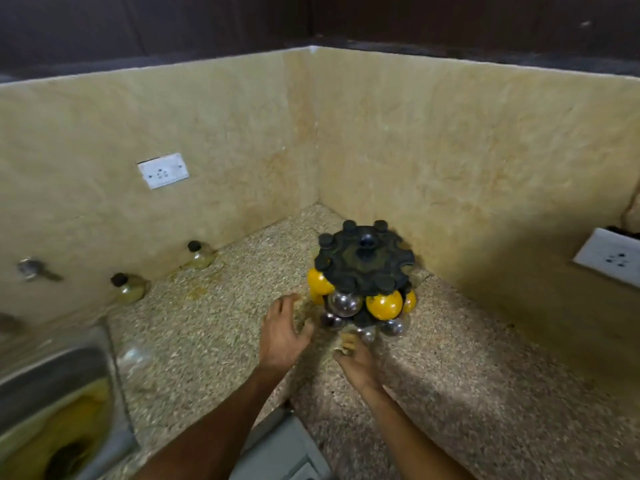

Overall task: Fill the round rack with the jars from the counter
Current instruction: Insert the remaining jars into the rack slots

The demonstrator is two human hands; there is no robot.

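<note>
A round black rack [364, 261] stands near the counter's back corner, with several round jars hanging in it, some yellow [383, 304], some clear [344, 303]. Two clear jars with black caps stand against the left wall, one [201, 255] farther back and one [129, 287] nearer the sink. My left hand [284, 329] hovers just left of the rack's lower tier, fingers spread, holding nothing. My right hand [356, 356] reaches to the rack's lower front; its fingertips touch something pale at the jars, but blur hides whether it grips anything.
A steel sink [52, 386] with yellowish water lies at the lower left. A faint clear glass object [133, 358] sits by its rim. Wall sockets sit on the left wall [163, 170] and the right wall [611, 258]. The speckled counter [485, 375] stretches right.
</note>
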